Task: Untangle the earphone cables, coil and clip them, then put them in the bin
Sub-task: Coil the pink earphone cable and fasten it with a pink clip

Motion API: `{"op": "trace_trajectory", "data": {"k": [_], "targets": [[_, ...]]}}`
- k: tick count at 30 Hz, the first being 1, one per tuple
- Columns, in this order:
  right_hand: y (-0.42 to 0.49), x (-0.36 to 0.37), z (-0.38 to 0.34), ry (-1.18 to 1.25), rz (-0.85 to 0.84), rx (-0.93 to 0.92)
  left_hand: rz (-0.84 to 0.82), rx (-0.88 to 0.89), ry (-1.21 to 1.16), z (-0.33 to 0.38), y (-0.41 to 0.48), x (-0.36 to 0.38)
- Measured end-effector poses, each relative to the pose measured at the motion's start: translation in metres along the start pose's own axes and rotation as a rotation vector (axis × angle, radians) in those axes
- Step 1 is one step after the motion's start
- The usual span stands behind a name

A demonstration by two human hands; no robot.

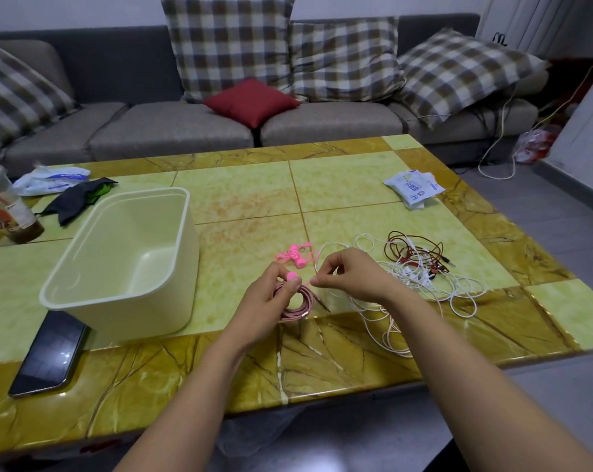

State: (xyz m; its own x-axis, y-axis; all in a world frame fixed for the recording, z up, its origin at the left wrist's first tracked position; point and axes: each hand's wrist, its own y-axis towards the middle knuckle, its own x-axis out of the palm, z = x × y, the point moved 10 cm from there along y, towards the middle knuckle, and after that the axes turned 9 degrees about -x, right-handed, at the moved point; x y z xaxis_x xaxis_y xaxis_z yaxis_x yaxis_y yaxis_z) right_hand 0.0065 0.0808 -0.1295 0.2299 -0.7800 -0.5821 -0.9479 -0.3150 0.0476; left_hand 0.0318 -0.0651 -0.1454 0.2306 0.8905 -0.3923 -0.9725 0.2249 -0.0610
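Gripping, left: the left grip [274, 296] is curled round a pink coiled cable [300, 306]. Its thumb presses a small rounded pink piece [292, 276] onto the top of the coil. I cannot tell if that piece is an earbud or a clip.
Gripping, right: the right grip [351, 275] is narrow, with thumb and forefinger pinching a thin pink strand [309, 283] that runs the short way across to the coil. The other fingers are curled in.
Writing: a white tissue packet [412, 187] far right on the table [339, 352] carries blue print, too small to read. A clear cup [2, 202] at the left edge has a red and white label, also unreadable.
Pink cable: dusty pink, wound in several even loops, held just over the table near its front edge, between the bin and the white tangle. A dark jack plug [325, 306] pokes out at the coil's lower right.
Other cables: a loose white tangle [424, 284] lies right of the hands, spilling toward the front edge. A dark red tangle [414, 250] overlaps its far side. A small heap of bright pink clips [296, 255] sits just beyond the hands.
Bin: a cream plastic bin [124, 264], open-topped with rounded corners, stands on the table left of the hands.
Nearby: a dark phone [48, 352] lies flat just beside the bin's front corner.
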Motion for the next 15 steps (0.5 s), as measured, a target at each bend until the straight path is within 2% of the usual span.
{"op": "trace_trajectory", "data": {"k": [5, 12, 15], "targets": [[-0.004, 0.012, -0.004, 0.321, 0.037, 0.111, 0.188, -0.029, 0.093, -0.002, 0.004, -0.010], [-0.007, 0.022, -0.019, 0.410, 0.099, 0.093, 0.374, -0.028, 0.171, -0.004, 0.002, -0.025], [-0.006, 0.030, -0.022, 0.386, 0.136, 0.075, 0.398, -0.044, 0.121, -0.004, 0.000, -0.027]]}}
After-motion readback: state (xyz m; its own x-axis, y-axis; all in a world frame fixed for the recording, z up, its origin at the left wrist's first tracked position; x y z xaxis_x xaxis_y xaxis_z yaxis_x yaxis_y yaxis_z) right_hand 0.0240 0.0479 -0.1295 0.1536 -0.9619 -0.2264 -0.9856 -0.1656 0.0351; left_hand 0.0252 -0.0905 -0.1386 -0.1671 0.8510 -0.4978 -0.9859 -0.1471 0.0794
